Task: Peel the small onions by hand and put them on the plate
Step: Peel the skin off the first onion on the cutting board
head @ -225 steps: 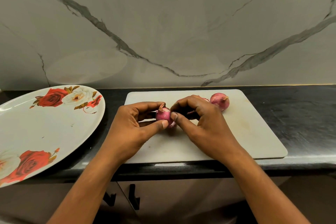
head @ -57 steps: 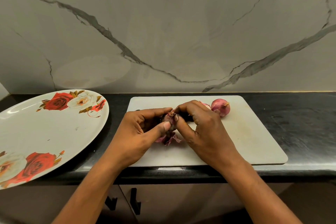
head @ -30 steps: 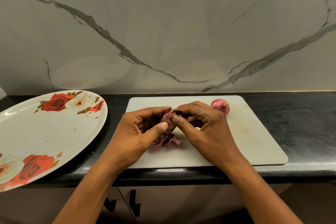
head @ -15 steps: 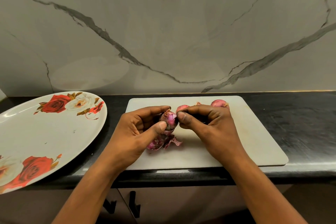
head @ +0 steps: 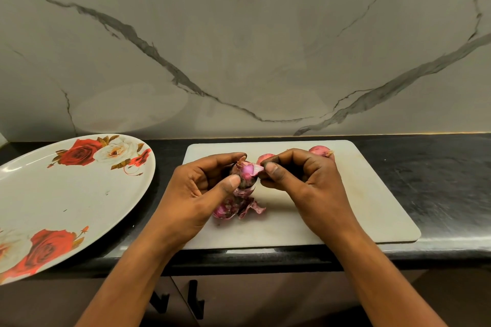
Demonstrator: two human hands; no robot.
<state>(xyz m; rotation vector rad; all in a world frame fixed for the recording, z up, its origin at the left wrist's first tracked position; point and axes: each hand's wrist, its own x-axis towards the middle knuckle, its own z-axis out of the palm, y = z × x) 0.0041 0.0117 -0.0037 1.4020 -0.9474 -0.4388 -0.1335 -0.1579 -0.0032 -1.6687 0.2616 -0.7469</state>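
Head view: a small purple-pink onion is pinched in the curled fingers of the left hand above the white rectangular cutting board. Its skin flap is gripped by the right hand. Two unpeeled pink onions are half hidden behind that hand. A rose-printed white plate lies left of the board. Purple skins, absent 7.5 s earlier, are piled on the board. The onion's tufted end is tilted toward the board's far edge.

We note a plate on the counter, left. Right of it, apart, lies a cutting board. Over the board's middle the left hand and right hand meet, an onion gripped between them. Peels lie on the board just beneath. Behind the right hand, near the far edge, sit a second onion and, further right, a third onion.
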